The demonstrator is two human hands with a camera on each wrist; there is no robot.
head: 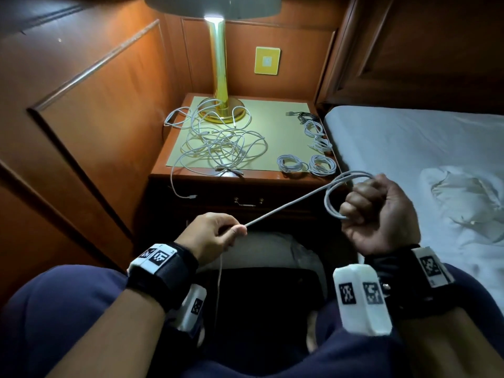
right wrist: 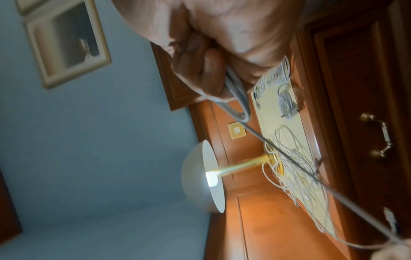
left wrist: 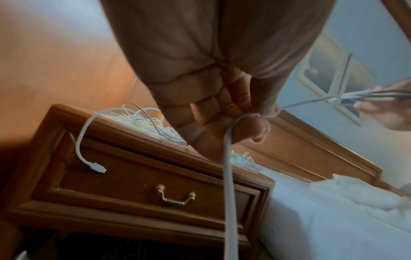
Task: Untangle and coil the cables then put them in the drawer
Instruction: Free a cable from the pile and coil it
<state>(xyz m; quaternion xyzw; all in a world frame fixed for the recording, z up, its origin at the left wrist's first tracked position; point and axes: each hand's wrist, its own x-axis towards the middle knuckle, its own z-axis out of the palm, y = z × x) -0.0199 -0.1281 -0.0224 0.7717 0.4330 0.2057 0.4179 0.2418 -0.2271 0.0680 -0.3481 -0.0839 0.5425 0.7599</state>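
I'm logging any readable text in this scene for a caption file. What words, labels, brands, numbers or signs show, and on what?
No readable words, brand names or numbers appear in any view.
Wrist camera housings: black-and-white square marker patterns only, no letters.
Yellow wall plate: a pale square in its centre, too blurred to read.
Framed pictures on the wall: blurred, no text legible.
Cable connector hanging over the nightstand drawer: no marking visible.

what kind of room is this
Most likely a bedroom, perhaps a hotel room: a bed with white sheets stands beside a wooden nightstand, which carries a lit brass lamp and loose cables. A framed picture hangs on the wall.
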